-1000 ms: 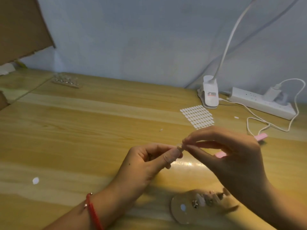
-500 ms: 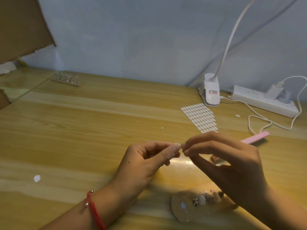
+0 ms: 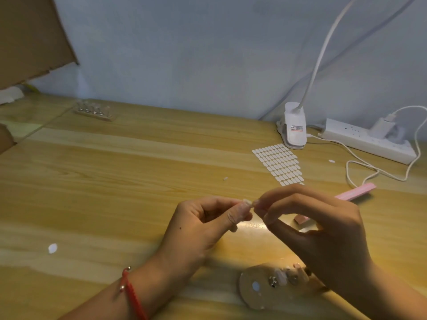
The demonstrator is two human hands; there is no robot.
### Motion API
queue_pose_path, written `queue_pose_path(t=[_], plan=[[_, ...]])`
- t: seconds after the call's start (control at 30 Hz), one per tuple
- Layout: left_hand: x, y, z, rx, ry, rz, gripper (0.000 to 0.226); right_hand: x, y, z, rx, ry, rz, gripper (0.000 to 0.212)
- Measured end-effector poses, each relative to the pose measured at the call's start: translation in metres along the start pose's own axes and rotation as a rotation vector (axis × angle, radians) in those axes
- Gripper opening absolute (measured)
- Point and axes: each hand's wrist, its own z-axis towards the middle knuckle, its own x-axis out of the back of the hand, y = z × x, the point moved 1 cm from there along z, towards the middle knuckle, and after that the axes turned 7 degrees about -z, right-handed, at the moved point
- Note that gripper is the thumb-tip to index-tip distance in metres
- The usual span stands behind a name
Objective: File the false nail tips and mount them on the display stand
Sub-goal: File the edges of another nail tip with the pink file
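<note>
Your left hand [image 3: 203, 227] pinched the false nail tip [image 3: 246, 201] between thumb and forefinger, above the wooden table [image 3: 115, 181]. The round display stand [image 3: 256, 294] lay below. Your right hand [image 3: 323, 234] nipped the tip's other end with curled fingertips, and the pink nail file [image 3: 357, 191] lay beyond.

Two hands — left hand [image 3: 198, 229], right hand [image 3: 323, 236]. One held nail tip [image 3: 246, 201], one stand [image 3: 247, 296], one rack [image 3: 94, 112], one file [image 3: 355, 192], one lamp [image 3: 294, 132] — beside it one sticker sheet [image 3: 279, 165], one power strip [image 3: 367, 142].

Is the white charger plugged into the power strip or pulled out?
Plugged in. The white charger stands seated on top of the power strip, and its cable loops away from it across the table.
</note>
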Motion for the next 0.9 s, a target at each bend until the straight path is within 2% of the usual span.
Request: queue_pose_path(t=[0.1, 0.47, 0.63, 0.9], plan=[[0.0004, -0.0009, 0.0001, 0.002, -0.022, 0.000, 0.028, -0.0002, -0.0015, 0.0009, -0.036, 0.022, 0.027, 0.011], [0.0013, -0.0017, -0.0016, -0.046, 0.009, 0.034, 0.025, -0.0005, -0.0043, -0.0003, 0.024, -0.012, -0.086, 0.016], [0.0045, -0.0043, -0.0036, -0.093, 0.058, 0.181, 0.027, -0.0006, -0.0060, -0.0005, 0.001, -0.016, -0.074, 0.013], [0.0023, 0.0003, -0.0045, -0.114, 0.070, 0.240, 0.015, 0.0006, -0.0040, 0.0019, -0.047, -0.064, -0.019, 0.012]])
